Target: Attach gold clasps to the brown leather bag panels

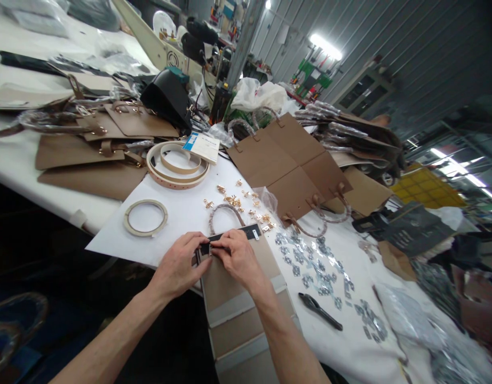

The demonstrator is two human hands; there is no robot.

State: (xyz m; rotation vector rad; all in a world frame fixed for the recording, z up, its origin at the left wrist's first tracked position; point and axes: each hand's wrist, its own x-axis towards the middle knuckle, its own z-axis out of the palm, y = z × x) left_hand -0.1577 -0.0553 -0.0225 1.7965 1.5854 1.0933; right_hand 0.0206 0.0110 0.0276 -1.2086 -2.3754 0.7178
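Observation:
A beige bag panel (pixel 225 285) with pale cross strips lies at the table's near edge, its lower end hanging over. Along its top runs a black strip (pixel 250 233), and a wrapped handle (pixel 222 209) loops up behind it. My left hand (pixel 182 265) grips the panel's top left corner between thumb and fingers. Pressed against the black strip, my right hand (pixel 237 256) has its fingertips pinched together; whatever is between them is too small and hidden to name. Gold-coloured metal fittings (pixel 233 201) lie scattered just beyond the handle.
A tape roll (pixel 145 217) and coiled tan strips (pixel 177 164) sit at left. Silvery metal plates (pixel 318 266) and a black-handled tool (pixel 320 311) lie at right. A flat brown bag piece (pixel 290 165) and stacked brown bags (pixel 89 154) stand farther back.

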